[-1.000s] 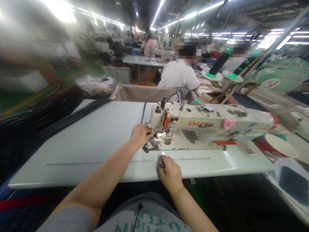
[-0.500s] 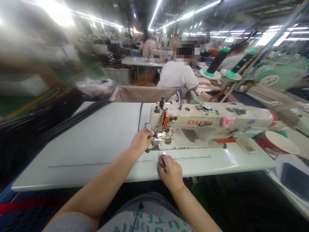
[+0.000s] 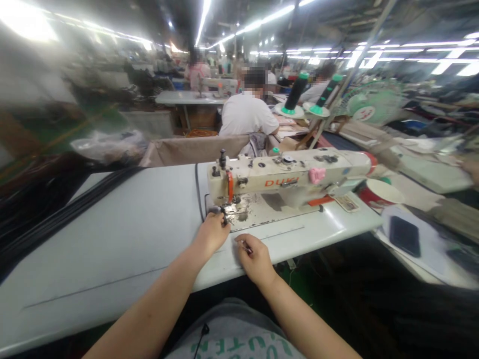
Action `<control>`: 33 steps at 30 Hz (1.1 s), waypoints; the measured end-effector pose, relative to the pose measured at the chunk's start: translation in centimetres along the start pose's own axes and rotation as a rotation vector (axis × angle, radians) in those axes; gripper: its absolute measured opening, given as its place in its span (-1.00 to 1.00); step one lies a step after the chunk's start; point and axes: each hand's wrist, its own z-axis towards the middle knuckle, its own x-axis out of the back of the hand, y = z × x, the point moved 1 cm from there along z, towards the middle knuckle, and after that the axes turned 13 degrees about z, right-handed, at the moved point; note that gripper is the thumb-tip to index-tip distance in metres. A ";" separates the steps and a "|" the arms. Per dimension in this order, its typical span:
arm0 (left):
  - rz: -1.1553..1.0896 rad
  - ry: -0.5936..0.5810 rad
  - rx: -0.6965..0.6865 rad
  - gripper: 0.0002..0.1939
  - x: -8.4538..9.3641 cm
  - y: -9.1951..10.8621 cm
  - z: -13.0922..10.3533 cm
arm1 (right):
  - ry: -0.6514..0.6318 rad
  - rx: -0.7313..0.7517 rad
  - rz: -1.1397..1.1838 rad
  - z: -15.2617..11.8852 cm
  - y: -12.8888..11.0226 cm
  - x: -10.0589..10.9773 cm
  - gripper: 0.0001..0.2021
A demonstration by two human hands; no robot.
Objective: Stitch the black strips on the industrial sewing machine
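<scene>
My left hand (image 3: pixel 214 233) is closed at the needle end of the white sewing machine (image 3: pixel 258 182), its fingers curled down beside the presser foot. Dark material shows at those fingertips. A narrow black strip (image 3: pixel 199 192) runs down the table from its back edge to this hand, and the hand covers its near end. Closer to the front edge, my right hand (image 3: pixel 255 258) is closed just above the white tabletop (image 3: pixel 145 229). A small, thin dark thing (image 3: pixel 247 248) shows between its fingers; its kind cannot be made out.
Long black strips (image 3: pixel 75 212) lie in a bundle over the table's left side. Behind the machine stand a fabric-lined bin (image 3: pixel 194 148) and a seated person in white (image 3: pixel 245 114). Thread cones (image 3: pixel 297 93), a fan (image 3: pixel 368 104), a red-sided tub (image 3: pixel 377 192) and a phone (image 3: pixel 404 235) are on the right.
My view has turned right, so the machine appears further left. My left hand has drawn slightly back toward me beside the needle area. Both hands stay closed and are nearer each other.
</scene>
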 end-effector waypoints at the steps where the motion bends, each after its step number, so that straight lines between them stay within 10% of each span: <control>1: 0.013 -0.007 -0.013 -0.75 -0.1 0.0 -0.1 | -0.015 -0.025 0.047 0.0 -0.2 0.3 -0.82; 6: -0.010 -0.110 -0.026 -0.60 -2.5 -1.5 -0.1 | -0.009 -0.179 0.308 -1.2 -0.2 3.0 -0.61; 11: 0.070 -0.091 -0.194 -0.51 -3.5 -3.2 -1.0 | 0.304 -0.300 0.346 -4.5 2.6 7.8 -0.41; 16: 0.240 0.116 -0.360 -0.57 -2.5 -3.3 -2.0 | 0.753 -0.490 0.003 -8.2 5.9 16.0 -0.29; 24: 0.073 0.298 -0.552 -0.37 -5.1 -3.5 -1.9 | 1.036 -0.796 -0.434 -15.5 5.8 28.8 -0.68; 33: 0.228 0.343 -0.616 -0.48 -4.9 -3.3 -2.7 | 1.092 -1.133 -0.624 -18.3 6.6 33.3 -0.56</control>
